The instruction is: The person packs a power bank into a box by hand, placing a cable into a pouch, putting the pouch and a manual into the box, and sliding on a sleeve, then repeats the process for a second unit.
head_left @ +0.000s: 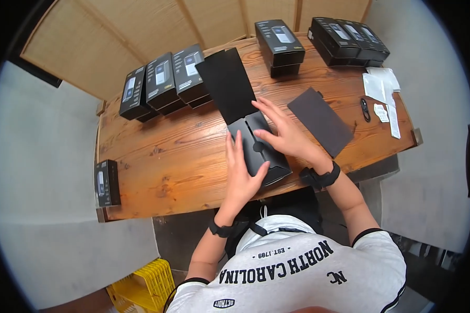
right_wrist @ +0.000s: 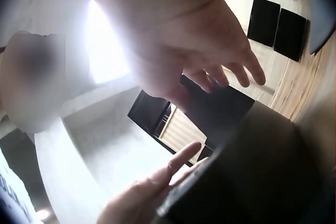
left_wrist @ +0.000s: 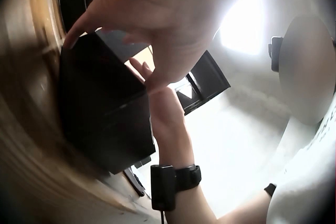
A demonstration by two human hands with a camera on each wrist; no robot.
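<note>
A black cardboard box [head_left: 275, 168] lies near the table's front edge, its long lid [head_left: 227, 86] folded back away from the person. Grey inner flaps with a slit and a round notch cover its inside, so the contents are hidden. Along the box's left side rests my left hand [head_left: 241, 169], fingers extended and thumb out toward the near end. My right hand [head_left: 287, 134] reaches over the right side with spread, straight fingers, thumb above the flaps. In the left wrist view, the left fingertips and thumb span the dark box [left_wrist: 100, 103].
Printed black boxes [head_left: 162, 78] stand at the back left, another box [head_left: 280, 44] at back centre, more [head_left: 350, 39] at back right. A small box [head_left: 107, 182] sits far left. To the right lie a dark flat sheet [head_left: 321, 121], a coiled cable [head_left: 366, 110] and white plastic wrappers [head_left: 379, 86].
</note>
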